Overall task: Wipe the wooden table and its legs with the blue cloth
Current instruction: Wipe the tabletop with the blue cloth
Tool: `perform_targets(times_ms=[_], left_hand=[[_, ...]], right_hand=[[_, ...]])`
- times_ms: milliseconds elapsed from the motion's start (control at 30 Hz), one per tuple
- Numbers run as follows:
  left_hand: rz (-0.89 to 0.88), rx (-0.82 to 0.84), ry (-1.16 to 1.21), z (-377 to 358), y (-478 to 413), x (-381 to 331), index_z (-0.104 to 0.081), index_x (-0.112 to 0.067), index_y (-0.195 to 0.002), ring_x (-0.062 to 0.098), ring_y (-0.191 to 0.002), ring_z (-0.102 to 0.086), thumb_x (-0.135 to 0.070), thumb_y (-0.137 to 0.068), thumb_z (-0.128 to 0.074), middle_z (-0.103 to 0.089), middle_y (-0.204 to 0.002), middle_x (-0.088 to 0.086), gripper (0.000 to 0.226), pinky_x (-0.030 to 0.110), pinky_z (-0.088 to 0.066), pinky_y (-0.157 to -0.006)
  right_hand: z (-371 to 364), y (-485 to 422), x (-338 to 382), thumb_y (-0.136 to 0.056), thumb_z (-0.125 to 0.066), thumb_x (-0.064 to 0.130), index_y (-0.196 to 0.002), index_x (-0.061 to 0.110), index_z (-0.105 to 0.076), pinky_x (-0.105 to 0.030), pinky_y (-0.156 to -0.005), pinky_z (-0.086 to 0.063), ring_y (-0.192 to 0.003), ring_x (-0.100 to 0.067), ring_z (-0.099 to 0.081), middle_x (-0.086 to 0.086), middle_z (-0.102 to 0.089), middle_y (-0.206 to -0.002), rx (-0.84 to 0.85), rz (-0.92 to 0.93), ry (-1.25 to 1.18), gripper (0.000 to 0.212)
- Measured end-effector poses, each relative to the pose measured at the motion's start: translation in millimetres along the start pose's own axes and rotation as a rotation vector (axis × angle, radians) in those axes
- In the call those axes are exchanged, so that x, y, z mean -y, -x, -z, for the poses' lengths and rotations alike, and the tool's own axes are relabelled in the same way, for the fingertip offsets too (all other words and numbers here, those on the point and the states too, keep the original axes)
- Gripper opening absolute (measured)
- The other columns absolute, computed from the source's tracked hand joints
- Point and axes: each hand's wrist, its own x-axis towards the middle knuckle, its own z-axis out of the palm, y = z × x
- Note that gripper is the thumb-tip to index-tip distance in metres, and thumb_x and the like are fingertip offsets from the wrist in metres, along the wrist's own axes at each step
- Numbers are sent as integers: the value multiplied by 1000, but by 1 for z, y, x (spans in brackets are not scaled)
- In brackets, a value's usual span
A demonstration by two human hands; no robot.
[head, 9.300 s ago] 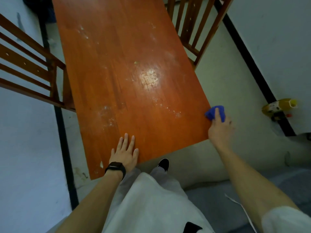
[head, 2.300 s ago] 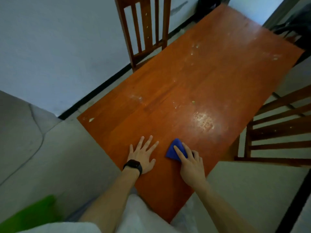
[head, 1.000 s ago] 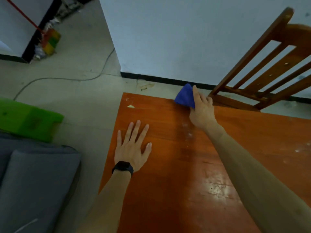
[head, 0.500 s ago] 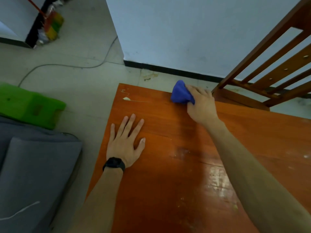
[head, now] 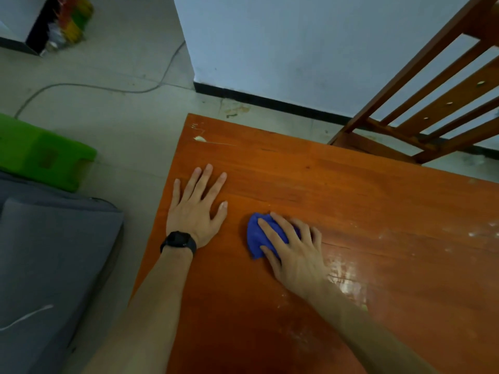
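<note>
Left hand: the left hand (head: 198, 209) lies flat on the counter (head: 378, 206) near its left edge. The fingers are straight and spread, and it holds nothing.
Watch: a black watch (head: 178, 240) sits on the left wrist.
Right hand: the right hand (head: 295, 248) lies palm down on the cloth (head: 256, 238). The fingers run nearly straight over it and the thumb lies along its near side. It presses the cloth down rather than clenching it.
Cloth: blue and bunched, on the counter just right of the left hand but not touching it. Its left part shows past the fingers and the rest is under the palm.
Counter: orange-brown wood, with one corner at the top left. A pale chip (head: 200, 139) sits near that corner. Whitish smears (head: 480, 233) lie to the right, and a glossy patch (head: 348, 276) is just beside the right wrist.
Chair: a slatted wooden chair (head: 432, 103) stands at the far edge, against the wall (head: 297, 49).
Floor: a thin cable (head: 94, 87) curves across the pale floor (head: 129, 130).
Left side: a green plastic block (head: 40, 155) is on the floor, with a grey cushion (head: 54, 252) in front of it.
Top left: a coloured thing (head: 73, 20), too blurred to identify.
</note>
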Motion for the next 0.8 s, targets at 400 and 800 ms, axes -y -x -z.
perform_targets(times_ms=[400,800], left_hand=[[-17,-43,5,-2,1,0,-14,-40,-156,18,-153,-3,-56,-97,-26,-6,-166,-5,62,55,-6,-121],[-11,-35,-1,-1,0,1,-17,-39,-156,20,-152,-7,-56,-97,-26,-11,-165,-3,62,54,-4,-122]], right_hand=[[24,-122,-91,-100,-41,42,-152,27,-29,-46,-99,-36,-126,-30,-42,-1,-48,-144,-241,-433,-41,55],[21,-70,-54,-100,-43,38,-151,27,-34,-42,-100,-42,-121,-25,-49,0,-53,-141,-136,-215,-173,52]])
